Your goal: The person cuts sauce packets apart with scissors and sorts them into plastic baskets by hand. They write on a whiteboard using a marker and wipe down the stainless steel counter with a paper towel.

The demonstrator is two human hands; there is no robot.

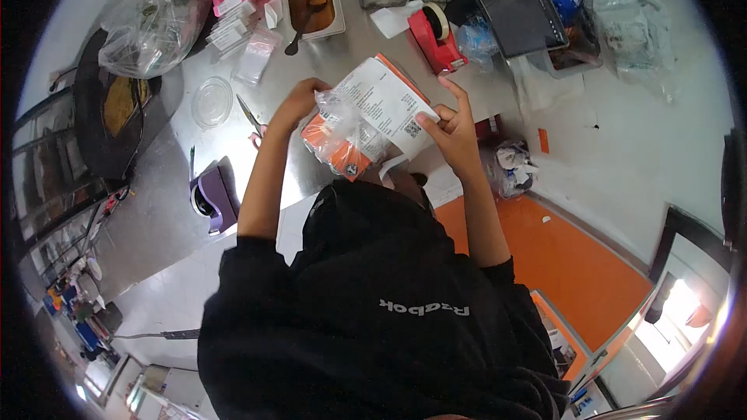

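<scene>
My left hand [302, 101] is closed at the left edge of an orange box [348, 162], where clear crinkled plastic [336, 118] covers part of it. A long white printed receipt [383, 97] with a QR code lies across the top of the box. At its right end, my right hand [453, 129] pinches the receipt between thumb and fingers, with the index finger raised toward the red tape dispenser [437, 40]. Scissors [250, 119] rest on the steel table just left of my left hand. The box's underside is hidden.
A steel container [313, 1] with brown contents and a ladle stands at the back. A purple tape dispenser [213, 201] and a round clear lid [212, 103] are on the left. A black tray-like object [515, 4] is back right; a bagged bundle [156, 23] is back left.
</scene>
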